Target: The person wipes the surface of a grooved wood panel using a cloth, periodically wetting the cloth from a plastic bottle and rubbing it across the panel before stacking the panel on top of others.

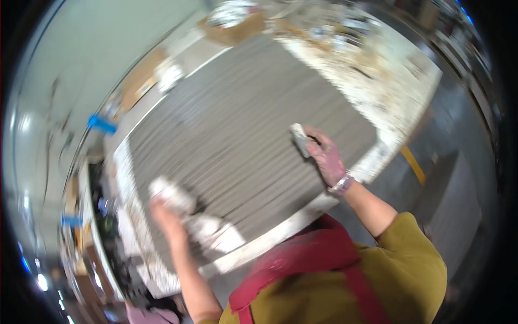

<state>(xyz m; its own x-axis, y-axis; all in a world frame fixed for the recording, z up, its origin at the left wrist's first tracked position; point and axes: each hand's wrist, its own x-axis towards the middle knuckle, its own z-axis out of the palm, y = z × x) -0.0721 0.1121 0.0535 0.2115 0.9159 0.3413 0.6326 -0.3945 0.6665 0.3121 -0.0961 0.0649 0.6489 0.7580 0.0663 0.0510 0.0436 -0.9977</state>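
Note:
The picture is motion-blurred. My left hand (166, 216) grips a mortar-caked trowel (208, 229) at the near left part of a big grey slab (243, 124) combed with straight ridges. My right hand (326, 156), smeared with pale mortar and with a watch on its wrist, is closed on a small white-crusted tool (298, 139) over the slab's right side. Mustard sleeves and a red apron (302, 259) fill the lower edge.
The slab lies on a mortar-splattered worktable (386, 81) with a pale front rim (280, 232). Cardboard pieces (141, 81) and a blue object (101, 124) lie beyond the far left corner. Cluttered shelving (102, 237) stands at left. The grey floor at right carries a yellow stripe (413, 164).

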